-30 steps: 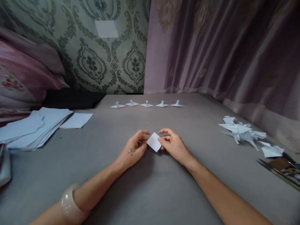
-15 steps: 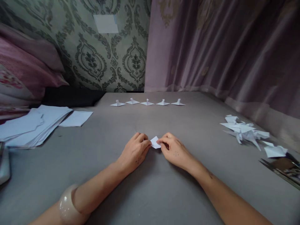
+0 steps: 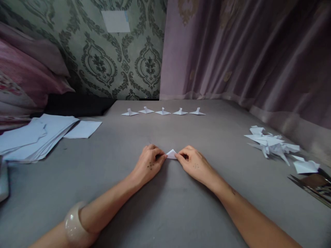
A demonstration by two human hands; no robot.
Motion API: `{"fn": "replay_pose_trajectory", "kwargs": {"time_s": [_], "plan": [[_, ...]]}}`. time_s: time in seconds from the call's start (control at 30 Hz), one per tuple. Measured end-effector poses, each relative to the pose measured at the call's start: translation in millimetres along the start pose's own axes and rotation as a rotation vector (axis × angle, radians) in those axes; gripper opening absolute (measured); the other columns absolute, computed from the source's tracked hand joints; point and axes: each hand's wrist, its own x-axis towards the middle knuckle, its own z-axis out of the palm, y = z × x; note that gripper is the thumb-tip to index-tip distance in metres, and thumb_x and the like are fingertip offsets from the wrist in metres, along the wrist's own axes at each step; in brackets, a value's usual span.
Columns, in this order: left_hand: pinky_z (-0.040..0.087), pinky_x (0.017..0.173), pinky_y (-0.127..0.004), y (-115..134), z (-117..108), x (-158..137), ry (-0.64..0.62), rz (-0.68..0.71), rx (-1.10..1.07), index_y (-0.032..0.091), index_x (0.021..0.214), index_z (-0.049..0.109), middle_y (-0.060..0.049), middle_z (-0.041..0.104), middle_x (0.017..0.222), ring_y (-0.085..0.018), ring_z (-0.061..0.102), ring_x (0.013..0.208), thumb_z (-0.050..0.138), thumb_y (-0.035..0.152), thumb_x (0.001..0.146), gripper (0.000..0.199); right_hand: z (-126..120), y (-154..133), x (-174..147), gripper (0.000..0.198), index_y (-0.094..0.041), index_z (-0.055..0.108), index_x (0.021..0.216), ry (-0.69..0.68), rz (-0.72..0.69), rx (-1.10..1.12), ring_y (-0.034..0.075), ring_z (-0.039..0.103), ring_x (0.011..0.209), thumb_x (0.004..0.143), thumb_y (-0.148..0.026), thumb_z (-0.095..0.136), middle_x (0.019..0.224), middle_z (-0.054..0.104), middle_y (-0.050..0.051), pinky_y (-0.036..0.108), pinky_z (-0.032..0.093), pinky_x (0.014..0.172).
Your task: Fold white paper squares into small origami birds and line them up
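Note:
A small folded piece of white paper (image 3: 171, 154) lies between my hands at the middle of the grey surface, showing a triangular shape with its point away from me. My left hand (image 3: 151, 161) pinches its left corner between thumb and fingers. At the right corner, my right hand (image 3: 193, 162) grips the paper in the same way. Beyond them, several folded white paper figures (image 3: 162, 111) stand in a row, each with flat wings and a raised middle.
A stack of white paper sheets (image 3: 49, 134) lies at the left, with a smaller sheet pile (image 3: 84, 129) beside it. Crumpled-looking folded paper pieces (image 3: 271, 143) are heaped at the right. Near them are scissors (image 3: 301, 184) and a brown item. A curtain (image 3: 207, 51) hangs behind.
The paper between my hands has gone from a roughly four-sided shape to a triangle. My left hand has turned slightly, and both hands now pinch the lower corners.

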Motion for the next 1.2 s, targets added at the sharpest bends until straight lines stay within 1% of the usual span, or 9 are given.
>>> {"fn": "replay_pose_trajectory", "kwargs": {"time_s": [0.2,0.47,0.63,0.7,0.77,0.83,1.0,1.1,1.2], "plan": [[0.044,0.082,-0.036,-0.6,4.1,2.6,0.031,-0.01,0.02,0.015,0.078,0.068,-0.008,0.06,0.087,-0.022,0.055,0.089,0.056,0.027,0.085,0.018,5.0,-1.5,1.7,0.025,-0.02,0.062,0.071,0.064,0.044,-0.059,0.013,0.054,0.068,0.087,-0.036,0.051,0.084,0.058,0.003,0.026,0.039,0.067],[0.045,0.08,-0.036,-8.3,8.9,3.9,0.035,0.008,0.037,0.016,0.076,0.064,-0.007,0.057,0.088,-0.021,0.053,0.087,0.057,0.03,0.085,0.018,5.1,-6.1,2.2,0.024,-0.02,0.057,0.07,0.051,0.056,-0.152,0.015,0.056,0.072,0.088,-0.035,0.051,0.086,0.057,0.003,0.027,0.039,0.068],[0.045,0.078,-0.033,-5.6,8.8,2.5,0.034,0.113,0.153,0.016,0.09,0.06,-0.007,0.055,0.093,-0.02,0.052,0.087,0.05,0.026,0.09,0.014,7.6,-6.0,-0.6,0.023,-0.02,0.055,0.074,0.068,0.025,-0.241,0.015,0.056,0.07,0.09,-0.035,0.049,0.087,0.056,0.004,0.027,0.039,0.064],[0.045,0.08,-0.033,-0.9,5.9,1.4,-0.016,0.225,0.238,0.016,0.096,0.059,-0.007,0.056,0.096,-0.02,0.05,0.088,0.042,0.02,0.093,0.018,9.4,-5.7,-1.9,0.019,-0.019,0.054,0.08,0.086,0.006,-0.254,0.016,0.056,0.071,0.091,-0.035,0.049,0.089,0.056,0.004,0.027,0.039,0.063],[0.044,0.081,-0.032,4.0,2.3,-0.2,-0.117,0.343,0.328,0.016,0.098,0.06,-0.007,0.057,0.097,-0.02,0.049,0.087,0.035,0.014,0.094,0.025,10.2,-5.9,-3.1,0.013,-0.019,0.054,0.088,0.093,-0.019,-0.244,0.016,0.057,0.073,0.091,-0.031,0.049,0.091,0.056,0.004,0.026,0.039,0.064],[0.045,0.079,-0.033,7.6,-1.0,-2.1,-0.213,0.408,0.411,0.015,0.102,0.061,-0.007,0.058,0.095,-0.021,0.048,0.085,0.034,0.01,0.093,0.029,8.9,-6.4,-4.2,0.011,-0.02,0.055,0.095,0.059,-0.08,-0.217,0.016,0.058,0.078,0.092,-0.025,0.046,0.096,0.056,0.004,0.025,0.04,0.067],[0.044,0.08,-0.034,7.8,-4.1,-4.7,-0.281,0.446,0.522,0.015,0.117,0.057,-0.008,0.055,0.095,-0.022,0.047,0.085,0.036,0.008,0.089,0.036,-5.0,-1.3,-5.6,0.027,-0.022,0.061,0.097,-0.09,-0.243,-0.155,0.012,0.058,0.08,0.089,-0.009,0.039,0.099,0.058,0.003,0.023,0.04,0.073],[0.044,0.081,-0.034,6.8,-4.2,-4.8,-0.286,0.447,0.544,0.021,0.129,0.051,-0.009,0.054,0.1,-0.022,0.046,0.087,0.038,0.008,0.087,0.046,-18.1,6.0,-4.5,0.03,-0.022,0.066,0.091,-0.128,-0.256,-0.141,0.011,0.057,0.076,0.084,-0.006,0.042,0.096,0.06,0.002,0.023,0.041,0.074],[0.043,0.079,-0.034,7.3,-4.3,-5.3,-0.284,0.431,0.562,0.028,0.134,0.047,-0.009,0.053,0.103,-0.022,0.046,0.088,0.039,0.01,0.088,0.05,-29.2,8.1,-1.4,0.03,-0.022,0.07,0.083,-0.143,-0.236,-0.106,0.012,0.057,0.078,0.078,-0.005,0.044,0.094,0.063,0.002,0.024,0.041,0.075]]}}
